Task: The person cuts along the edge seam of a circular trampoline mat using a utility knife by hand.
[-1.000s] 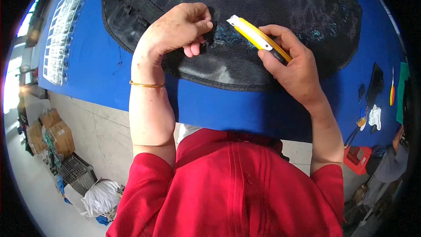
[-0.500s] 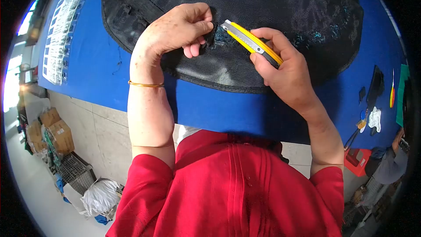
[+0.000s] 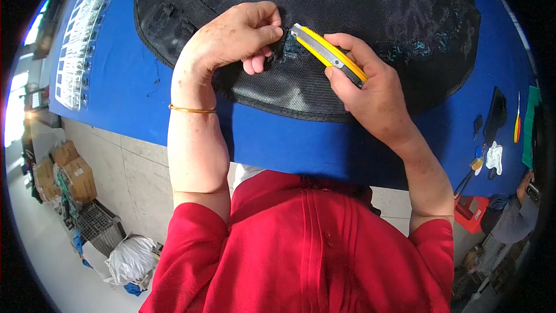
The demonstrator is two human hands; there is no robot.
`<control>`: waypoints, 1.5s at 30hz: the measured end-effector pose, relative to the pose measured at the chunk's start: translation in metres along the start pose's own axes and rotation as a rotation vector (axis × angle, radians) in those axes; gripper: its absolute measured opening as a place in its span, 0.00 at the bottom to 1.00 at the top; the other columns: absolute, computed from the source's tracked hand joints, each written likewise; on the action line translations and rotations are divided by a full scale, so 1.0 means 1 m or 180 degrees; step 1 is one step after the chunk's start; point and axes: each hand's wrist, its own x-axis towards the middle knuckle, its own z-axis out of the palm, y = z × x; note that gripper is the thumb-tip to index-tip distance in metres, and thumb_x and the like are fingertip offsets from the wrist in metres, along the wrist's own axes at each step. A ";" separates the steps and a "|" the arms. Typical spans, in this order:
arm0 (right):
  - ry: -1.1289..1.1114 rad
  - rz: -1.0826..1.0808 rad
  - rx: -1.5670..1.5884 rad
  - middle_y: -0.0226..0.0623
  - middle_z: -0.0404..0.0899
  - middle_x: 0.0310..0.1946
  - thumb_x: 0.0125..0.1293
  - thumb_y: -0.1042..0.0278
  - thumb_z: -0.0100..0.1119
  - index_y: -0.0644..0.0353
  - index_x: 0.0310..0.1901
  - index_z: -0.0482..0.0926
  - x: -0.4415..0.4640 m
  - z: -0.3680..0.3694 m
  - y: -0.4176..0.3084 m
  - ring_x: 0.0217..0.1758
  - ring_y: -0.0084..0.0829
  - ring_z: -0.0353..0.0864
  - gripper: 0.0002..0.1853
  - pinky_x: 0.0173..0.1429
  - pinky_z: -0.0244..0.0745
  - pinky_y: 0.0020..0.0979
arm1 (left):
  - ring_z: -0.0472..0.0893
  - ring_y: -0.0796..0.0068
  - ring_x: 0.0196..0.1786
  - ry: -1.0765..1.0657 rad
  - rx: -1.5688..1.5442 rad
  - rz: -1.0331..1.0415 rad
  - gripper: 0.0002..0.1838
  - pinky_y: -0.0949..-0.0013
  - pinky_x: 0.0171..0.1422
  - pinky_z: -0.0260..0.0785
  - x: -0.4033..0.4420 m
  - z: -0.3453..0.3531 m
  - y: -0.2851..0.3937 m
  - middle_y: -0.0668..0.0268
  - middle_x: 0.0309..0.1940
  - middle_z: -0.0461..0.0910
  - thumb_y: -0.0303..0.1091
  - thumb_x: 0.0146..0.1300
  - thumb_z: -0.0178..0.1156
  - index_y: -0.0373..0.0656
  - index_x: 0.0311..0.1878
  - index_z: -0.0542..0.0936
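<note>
- Over the blue table [image 3: 289,152], the black mesh piece [image 3: 330,6] is lying broadly flat; its far edge is running out of view. It is looking light and limp, so it would probably be folding or sliding easily, and its loose, frayed parts are seeming the most fragile. The bound rim is looking stiffer and is probably offering the surest hold.
- Over the mesh piece's near half, right of its middle, the right hand [image 3: 376,90] is gripping a yellow utility cutter between thumb and fingers.
- Left of the mesh piece's middle, the left hand [image 3: 234,36] is curling inward, thumb and forefinger narrowing to a pinch; whether they are catching mesh or thread, I cannot tell. The mesh piece is spreading beneath and beyond both hands.
- Above the mesh piece, between the hands, the cutter [image 3: 329,53] is slanting with its tip just beside the left fingertips. It is looking light and rigid, and its handle is giving the safe grip.
- On the mesh piece, blue-green threads [image 3: 420,50] are fraying in patches, one just beside the left fingertips.
</note>
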 end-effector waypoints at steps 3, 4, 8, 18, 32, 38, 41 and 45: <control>0.0067 -0.0142 -0.0020 0.48 0.87 0.48 0.69 0.72 0.64 0.60 0.60 0.78 0.000 0.003 0.002 0.49 0.44 0.90 0.19 0.53 0.84 0.37 | 0.79 0.84 0.19 0.0000 -0.0005 -0.0011 0.06 0.80 0.22 0.73 0.000 0.000 0.000 0.72 0.22 0.77 0.35 0.79 0.57 0.42 0.46 0.74; 0.0143 -0.0310 -0.0060 0.49 0.87 0.48 0.69 0.72 0.64 0.60 0.60 0.78 0.000 0.004 0.003 0.49 0.45 0.90 0.19 0.53 0.85 0.37 | 0.79 0.84 0.19 0.0000 -0.0004 -0.0011 0.06 0.80 0.22 0.73 0.000 0.000 0.000 0.72 0.22 0.77 0.35 0.79 0.57 0.42 0.46 0.74; 0.0144 -0.0483 -0.0170 0.49 0.87 0.48 0.69 0.72 0.64 0.60 0.60 0.78 0.000 0.005 0.004 0.50 0.46 0.90 0.19 0.54 0.85 0.38 | 0.79 0.84 0.19 0.0002 -0.0021 0.0027 0.07 0.79 0.21 0.72 0.000 0.000 -0.001 0.73 0.22 0.77 0.35 0.79 0.57 0.42 0.46 0.74; 0.0099 -0.0412 -0.0201 0.52 0.87 0.46 0.68 0.71 0.66 0.61 0.60 0.78 0.001 0.002 0.001 0.48 0.47 0.90 0.19 0.52 0.86 0.38 | 0.79 0.84 0.19 -0.0038 -0.0029 0.0066 0.07 0.80 0.23 0.72 0.000 -0.001 0.000 0.73 0.22 0.77 0.34 0.79 0.57 0.42 0.46 0.74; -0.0094 -0.0137 -0.0151 0.51 0.87 0.46 0.69 0.71 0.66 0.61 0.59 0.78 0.000 -0.001 -0.002 0.48 0.44 0.91 0.18 0.51 0.86 0.37 | 0.79 0.85 0.19 -0.0015 -0.0025 0.0049 0.06 0.80 0.23 0.72 0.000 -0.001 -0.001 0.73 0.22 0.77 0.34 0.79 0.57 0.42 0.46 0.74; -0.0062 -0.0283 -0.0139 0.50 0.87 0.46 0.69 0.71 0.66 0.61 0.59 0.78 0.000 -0.003 -0.001 0.49 0.44 0.91 0.19 0.52 0.86 0.37 | 0.79 0.84 0.19 -0.0038 -0.0070 0.0038 0.06 0.80 0.23 0.72 0.000 -0.001 -0.002 0.73 0.22 0.77 0.34 0.78 0.57 0.43 0.46 0.74; -0.0174 -0.0134 -0.0157 0.50 0.87 0.46 0.69 0.71 0.65 0.61 0.60 0.78 0.000 -0.005 -0.003 0.49 0.44 0.91 0.18 0.52 0.86 0.37 | 0.79 0.84 0.19 -0.0025 -0.0054 0.0040 0.06 0.80 0.23 0.72 -0.001 -0.001 -0.001 0.73 0.22 0.77 0.34 0.78 0.57 0.43 0.46 0.74; -0.0244 -0.0030 -0.0112 0.50 0.87 0.46 0.70 0.71 0.65 0.61 0.60 0.78 0.000 -0.007 -0.004 0.49 0.42 0.91 0.18 0.52 0.86 0.36 | 0.79 0.84 0.19 -0.0020 -0.0003 0.0040 0.06 0.80 0.23 0.72 0.001 -0.001 -0.002 0.73 0.22 0.77 0.34 0.79 0.57 0.43 0.46 0.74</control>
